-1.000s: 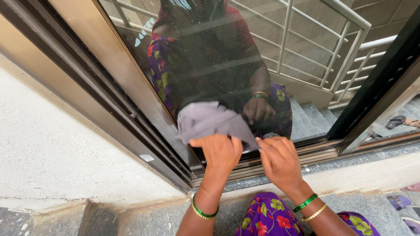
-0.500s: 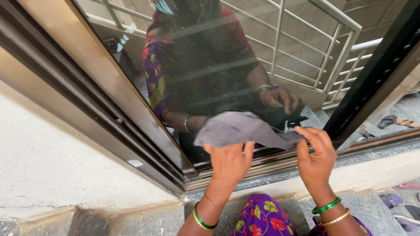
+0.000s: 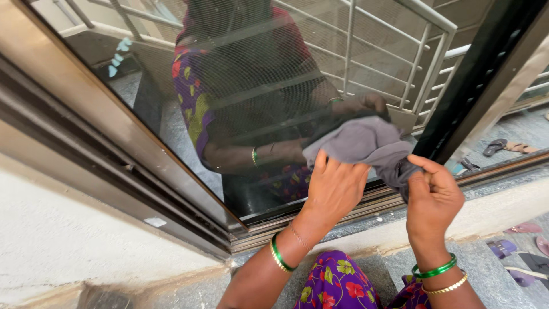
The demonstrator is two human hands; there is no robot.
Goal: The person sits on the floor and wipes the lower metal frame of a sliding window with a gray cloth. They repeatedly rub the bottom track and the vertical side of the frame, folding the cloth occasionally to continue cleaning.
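A grey cloth (image 3: 366, 143) is pressed against the lower part of a sliding glass window pane (image 3: 240, 97). My left hand (image 3: 334, 186) lies flat on the cloth and holds it to the glass. My right hand (image 3: 432, 197) pinches the cloth's right edge, just left of the dark window frame (image 3: 474, 86). The pane mirrors a person in purple flowered clothes, both hands and the cloth. Green and gold bangles sit on both my wrists.
A metal sliding track (image 3: 320, 220) runs under the pane above a stone sill (image 3: 492, 212). A rough white wall (image 3: 68, 240) is at the left. Reflected stair railing (image 3: 412, 63) shows in the glass. Sandals (image 3: 503, 147) lie at the right, more footwear (image 3: 520, 252) at the lower right.
Both hands and the cloth have moved right and slightly up along the glass. The cloth has bunched up more between the hands.
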